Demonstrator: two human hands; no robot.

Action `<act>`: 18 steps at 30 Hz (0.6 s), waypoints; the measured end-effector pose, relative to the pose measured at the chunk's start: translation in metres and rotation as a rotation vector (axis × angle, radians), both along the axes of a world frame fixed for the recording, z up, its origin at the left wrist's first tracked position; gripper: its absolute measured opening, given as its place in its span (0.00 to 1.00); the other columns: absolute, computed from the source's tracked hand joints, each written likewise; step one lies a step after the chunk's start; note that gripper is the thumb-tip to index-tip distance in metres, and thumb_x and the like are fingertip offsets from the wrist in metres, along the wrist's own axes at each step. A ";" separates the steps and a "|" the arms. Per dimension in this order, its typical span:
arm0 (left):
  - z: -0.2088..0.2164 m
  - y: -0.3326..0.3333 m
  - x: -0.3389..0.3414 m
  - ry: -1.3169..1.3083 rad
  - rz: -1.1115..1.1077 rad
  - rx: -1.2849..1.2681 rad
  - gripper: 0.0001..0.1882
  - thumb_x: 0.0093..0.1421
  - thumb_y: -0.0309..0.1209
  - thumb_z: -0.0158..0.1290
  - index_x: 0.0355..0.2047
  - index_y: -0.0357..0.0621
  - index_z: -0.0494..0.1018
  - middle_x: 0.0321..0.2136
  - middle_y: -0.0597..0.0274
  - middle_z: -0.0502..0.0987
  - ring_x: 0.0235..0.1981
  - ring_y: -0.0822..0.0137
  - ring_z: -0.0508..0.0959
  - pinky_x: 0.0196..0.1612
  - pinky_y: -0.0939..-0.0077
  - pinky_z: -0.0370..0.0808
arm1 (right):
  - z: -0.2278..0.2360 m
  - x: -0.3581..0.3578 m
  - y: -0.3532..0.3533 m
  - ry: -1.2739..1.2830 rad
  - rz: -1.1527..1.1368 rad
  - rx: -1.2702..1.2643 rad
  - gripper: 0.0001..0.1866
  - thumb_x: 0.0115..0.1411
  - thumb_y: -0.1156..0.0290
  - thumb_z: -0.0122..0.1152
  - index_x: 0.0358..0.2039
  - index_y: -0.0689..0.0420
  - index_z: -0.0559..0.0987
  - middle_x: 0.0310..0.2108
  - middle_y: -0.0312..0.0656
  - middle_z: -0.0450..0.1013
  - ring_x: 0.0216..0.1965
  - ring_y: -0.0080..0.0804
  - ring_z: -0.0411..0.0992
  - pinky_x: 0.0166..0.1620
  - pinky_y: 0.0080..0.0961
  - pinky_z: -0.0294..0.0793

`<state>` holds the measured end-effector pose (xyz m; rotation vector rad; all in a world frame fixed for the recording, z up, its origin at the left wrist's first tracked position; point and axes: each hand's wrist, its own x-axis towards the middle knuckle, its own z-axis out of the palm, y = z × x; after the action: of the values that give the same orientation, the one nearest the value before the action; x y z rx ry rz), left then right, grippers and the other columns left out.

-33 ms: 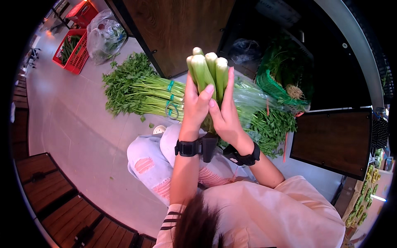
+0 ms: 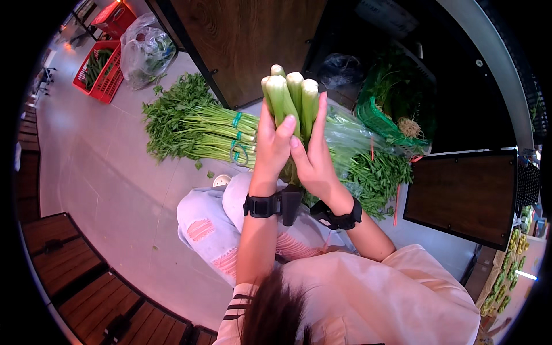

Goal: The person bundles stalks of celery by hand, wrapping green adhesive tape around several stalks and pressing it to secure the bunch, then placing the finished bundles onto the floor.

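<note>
Between my two palms stands a bunch of celery stalks (image 2: 292,103), cut white ends up, its lower part hidden by my hands. My left hand (image 2: 273,146) wraps its left side, the thumb lying across the front. My right hand (image 2: 312,164) presses the right side, fingers pointing up and thumb close to the left one. Behind my left wrist lie leafy celery bundles (image 2: 198,129) bound with green tape, with a grey loop (image 2: 238,154) resting on their stalks. More leafy greens (image 2: 374,172) lie right of my hands, partly under clear plastic (image 2: 351,135).
A green crate (image 2: 371,115) of rooted greens stands in the dark cabinet at the right. A brown wooden panel (image 2: 247,46) rises ahead. Far left are a red basket (image 2: 109,83) of green vegetables and a clear bag (image 2: 146,54). Wooden cabinets (image 2: 57,247) line the lower left.
The celery bunch has shifted very slightly to the right between my hands. Both hands keep their hold in nearly the same place.
</note>
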<state>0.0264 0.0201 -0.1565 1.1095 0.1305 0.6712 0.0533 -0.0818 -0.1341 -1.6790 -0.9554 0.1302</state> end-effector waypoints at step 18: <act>-0.017 -0.001 -0.003 -0.017 0.076 -0.049 0.40 0.57 0.52 0.59 0.58 0.36 0.59 0.48 0.60 0.71 0.49 0.69 0.71 0.52 0.74 0.68 | -0.014 -0.007 -0.025 -0.437 -0.078 -0.082 0.31 0.63 0.75 0.44 0.65 0.68 0.53 0.47 0.53 0.64 0.42 0.44 0.62 0.50 0.36 0.62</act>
<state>0.0238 0.0194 -0.1734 1.0557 0.1749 0.7413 0.0462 -0.1065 -0.1480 -1.8575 -1.2160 -0.2637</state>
